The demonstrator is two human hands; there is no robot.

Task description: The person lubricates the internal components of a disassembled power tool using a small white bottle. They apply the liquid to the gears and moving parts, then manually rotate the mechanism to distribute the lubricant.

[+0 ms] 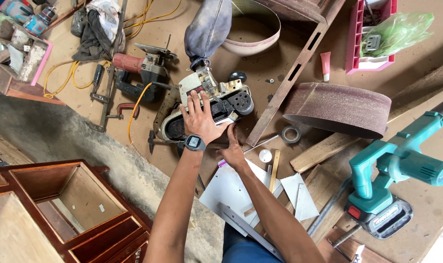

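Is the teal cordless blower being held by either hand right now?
No, the teal blower lies untouched off to the side, while the left hand lies flat on the belt sander and the right hand touches its edge.

left hand [200,119] flat on belt sander [209,104] | right hand [232,151] touching its edge

Part of the sander [209,104] is covered by the left hand [200,119]; the right hand's [232,151] fingertips are tucked under its edge. The cabinet [60,209] is cut off at the bottom left corner, the pink tray [352,44] at the top edge. What fills the tray's green bag [402,29] cannot be told.
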